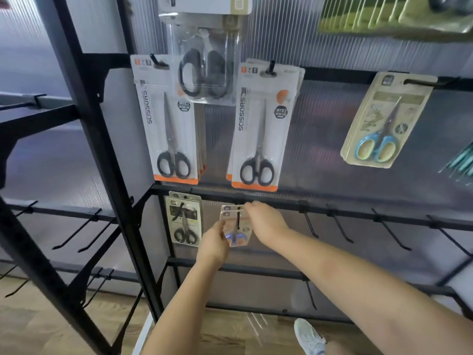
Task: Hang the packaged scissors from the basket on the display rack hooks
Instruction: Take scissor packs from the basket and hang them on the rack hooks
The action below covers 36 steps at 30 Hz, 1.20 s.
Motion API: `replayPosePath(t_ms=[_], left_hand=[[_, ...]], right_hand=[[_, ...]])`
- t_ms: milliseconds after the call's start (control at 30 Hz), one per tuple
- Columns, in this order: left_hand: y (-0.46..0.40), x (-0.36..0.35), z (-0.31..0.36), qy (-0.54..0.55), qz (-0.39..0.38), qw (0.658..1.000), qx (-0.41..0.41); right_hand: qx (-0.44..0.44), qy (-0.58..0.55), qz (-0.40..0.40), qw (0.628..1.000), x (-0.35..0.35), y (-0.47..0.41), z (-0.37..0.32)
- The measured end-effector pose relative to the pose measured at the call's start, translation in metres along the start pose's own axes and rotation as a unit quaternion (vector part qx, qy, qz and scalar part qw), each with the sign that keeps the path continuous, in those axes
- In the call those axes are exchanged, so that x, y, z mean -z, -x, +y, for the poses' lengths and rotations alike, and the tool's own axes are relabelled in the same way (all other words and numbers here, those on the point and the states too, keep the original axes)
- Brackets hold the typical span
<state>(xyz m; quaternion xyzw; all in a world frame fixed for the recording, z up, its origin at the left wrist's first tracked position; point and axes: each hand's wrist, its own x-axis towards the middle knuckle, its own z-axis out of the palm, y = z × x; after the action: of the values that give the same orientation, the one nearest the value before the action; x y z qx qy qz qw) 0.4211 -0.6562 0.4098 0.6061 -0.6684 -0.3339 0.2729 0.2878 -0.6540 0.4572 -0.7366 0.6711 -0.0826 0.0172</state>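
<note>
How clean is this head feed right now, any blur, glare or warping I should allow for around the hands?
Head view: strong wide-angle warping, rack bars bow near the edges; both hands, left and right, and the small pack they hold are motion-softened; top-right items are blurred; soft glare streaks on the ribbed back panel; hanging scissors packs read sharply.

Even, soft indoor light; wide-angle bending at the edges, slight motion blur, faint glare on clear packaging (204, 60).

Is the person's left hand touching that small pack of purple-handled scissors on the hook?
Touching. In the head view the left hand grips the lower left edge of the small pack of purple-handled scissors, no gap showing.
</note>
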Motion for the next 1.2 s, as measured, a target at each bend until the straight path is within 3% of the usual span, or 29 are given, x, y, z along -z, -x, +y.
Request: replayPosePath(t_ms=[267,400,533,767,1067,1200], left_hand=[[0.038,0.033,0.026,-0.135,0.036,0.987,-0.085],[0.078,0.057,0.051,-0.287,0.019,0.949,-0.133],[0.105,0.073,0.099,-0.341,0.005,0.925,-0.168],[0.134,0.038,0.183,-0.345,-0.006,0.898,-0.271],[0.213,-0.028,0.269,-0.312,-0.105,0.87,-0.368],[0.276,-0.059,0.286,-0.3,-0.169,0.839,-0.422]], right_hand=[[-0.003,0.044,0.037,0.998,0.024,0.037,-0.019],[-0.037,0.025,0.003,0.999,0.06,0.082,-0.035],[-0.026,0.041,0.033,0.998,0.1,0.114,-0.032],[-0.077,0.05,0.079,0.993,0.155,0.16,0.024],[-0.26,0.035,0.078,0.962,0.189,0.308,0.094],[-0.347,0.02,0.081,0.934,0.19,0.397,0.1]])
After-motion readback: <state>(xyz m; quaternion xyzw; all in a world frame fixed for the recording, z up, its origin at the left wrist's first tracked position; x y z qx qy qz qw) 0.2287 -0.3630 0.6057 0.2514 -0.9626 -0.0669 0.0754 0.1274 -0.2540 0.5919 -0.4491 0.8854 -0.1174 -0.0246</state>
